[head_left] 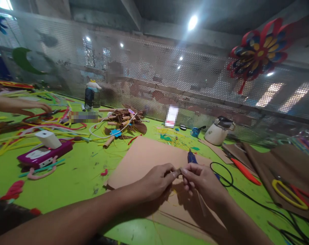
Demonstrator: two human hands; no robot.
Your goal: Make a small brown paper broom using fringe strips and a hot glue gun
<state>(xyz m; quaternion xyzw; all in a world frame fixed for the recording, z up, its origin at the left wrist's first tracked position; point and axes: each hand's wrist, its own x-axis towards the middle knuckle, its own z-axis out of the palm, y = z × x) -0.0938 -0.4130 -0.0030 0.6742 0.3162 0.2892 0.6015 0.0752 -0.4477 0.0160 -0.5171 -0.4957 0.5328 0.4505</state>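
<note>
Delicately, a small brown strip (179, 171) is pinched between two bare hands, the left hand (156, 180) gripping one end in thumb and fingers, the right hand (204, 178) grasping the other with its fingertips. The strip, its exact material too small to tell, is held above a large tan sheet of paper or card (146, 158) spread on a bright green tabletop (85, 185). Just beyond the right hand lies a blue glue gun (191, 157) with a dark nozzle, partly hidden by the fingers; a thin black cord (247, 196) loops away to the near right. There, scissors with yellow and red handles (289, 198) and an orange-handled tool (247, 173) rest by brown sheets (261, 162). At far right of the sheet stands a cream pot with a black top (217, 132), and left of it, a phone with a glowing white screen (171, 116). On the far side, left of the phone, brown rolled pieces (126, 119) lie heaped near a blue scalloped cutout (116, 133). To the left sits a purple box (45, 154) bearing a white plug adapter (48, 139); at far left, another person's hand (40, 106) reaches over colourful strands (64, 126). Behind, a perforated screen (156, 76) spans the scene.
</note>
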